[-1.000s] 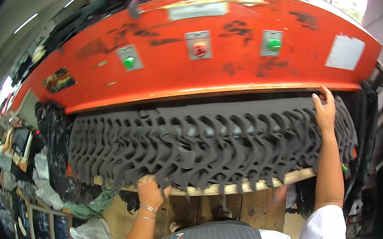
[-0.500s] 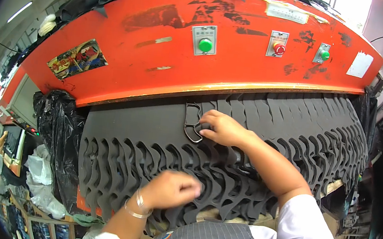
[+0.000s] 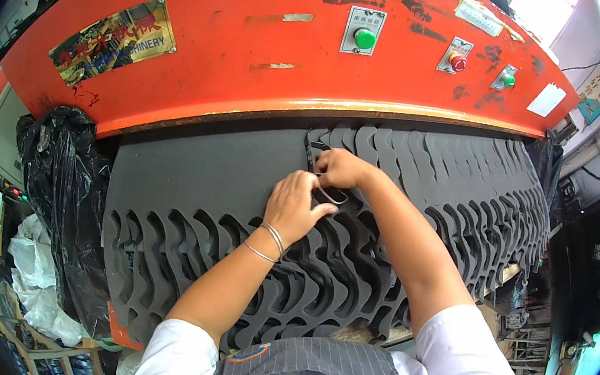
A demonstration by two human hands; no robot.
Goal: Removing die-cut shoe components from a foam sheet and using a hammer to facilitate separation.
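Observation:
A narrow metal cutting die (image 3: 315, 145), shaped as a long loop with a rounded near end, rests on a thick stack of dark grey foam sheet (image 3: 190, 166). My right hand (image 3: 345, 169) closes its fingers on the die from the right, hiding its middle. From the left, my left hand (image 3: 292, 203) meets it, fingertips bunched at the die's left side and thumb pointing toward the rounded end. The die sits beside the curved slits cut in the sheet. Toward me the stack's edge is a web of wavy cut-out holes.
An orange press beam (image 3: 251, 95) spans the far side, over the foam. It carries a green button (image 3: 364, 39), a red button (image 3: 457, 61) and a green switch (image 3: 508, 81). Black plastic (image 3: 65, 181) hangs at the left, with white plastic bags (image 3: 36, 260) beyond it.
My left hand has moved up and forward from above the cut-outs to the die, beside my right hand. The right hand stays on the die. The view has shifted closer to the press.

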